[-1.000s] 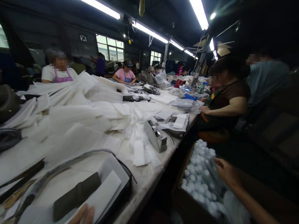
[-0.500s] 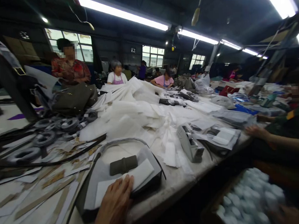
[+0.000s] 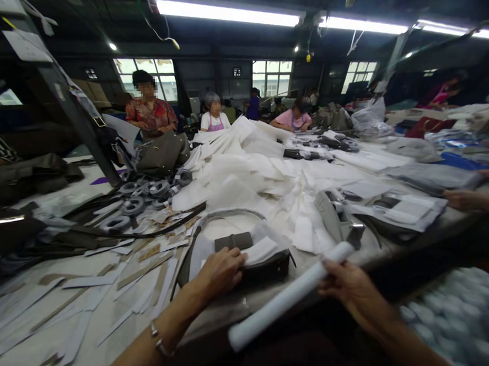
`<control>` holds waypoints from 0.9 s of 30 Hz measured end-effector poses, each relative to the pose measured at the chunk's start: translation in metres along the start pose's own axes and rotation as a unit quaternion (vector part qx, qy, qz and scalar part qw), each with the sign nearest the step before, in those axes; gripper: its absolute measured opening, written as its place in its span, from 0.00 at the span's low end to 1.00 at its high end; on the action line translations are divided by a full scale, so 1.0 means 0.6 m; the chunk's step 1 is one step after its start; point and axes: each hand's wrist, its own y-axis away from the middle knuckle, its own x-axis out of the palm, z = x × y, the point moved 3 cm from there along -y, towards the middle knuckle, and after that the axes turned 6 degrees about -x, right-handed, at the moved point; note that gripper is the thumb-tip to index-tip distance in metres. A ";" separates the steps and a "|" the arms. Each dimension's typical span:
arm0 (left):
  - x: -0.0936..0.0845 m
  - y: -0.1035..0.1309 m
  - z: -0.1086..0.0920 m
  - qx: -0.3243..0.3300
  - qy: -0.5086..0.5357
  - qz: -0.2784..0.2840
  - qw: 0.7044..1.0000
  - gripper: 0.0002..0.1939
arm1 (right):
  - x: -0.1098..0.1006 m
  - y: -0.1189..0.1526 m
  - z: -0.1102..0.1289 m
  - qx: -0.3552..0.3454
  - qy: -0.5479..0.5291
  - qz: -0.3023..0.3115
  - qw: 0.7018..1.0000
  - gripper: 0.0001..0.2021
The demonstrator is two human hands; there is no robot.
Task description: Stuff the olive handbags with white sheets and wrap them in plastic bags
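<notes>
A factory workshop: tube lights (image 3: 226, 13) hang above a broad tabletop (image 3: 239, 308) heaped with dark bags (image 3: 270, 270), white sheets (image 3: 229, 173), grey coils (image 3: 160, 189) and scattered strips (image 3: 88, 281), and several people (image 3: 214, 120), some aproned, line its far side.

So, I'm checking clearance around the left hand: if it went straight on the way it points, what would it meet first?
Most likely the long white padding strip lying on the dark olive-brown handbag; the left hand seems to be touching it, though depth there is hard to judge.

Worktable (image 3: 246, 303) | dark bag (image 3: 270, 272) | white sheets (image 3: 236, 175) (a rumpled heap) | tape dispenser (image 3: 329, 217) | loose strips (image 3: 85, 281)
</notes>
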 end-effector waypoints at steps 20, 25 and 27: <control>0.111 0.036 -0.073 -0.081 -0.238 -0.212 0.944 0.25 | 0.084 0.040 -0.085 0.006 0.271 0.272 0.923 0.10; 0.114 0.023 -0.067 -0.070 -0.243 -0.192 0.948 0.23 | 0.125 0.051 -0.028 -0.473 0.492 0.286 0.672 0.15; 0.118 0.024 -0.062 -0.061 -0.243 -0.199 0.947 0.24 | 0.155 0.033 -0.029 -0.519 0.532 0.280 0.608 0.19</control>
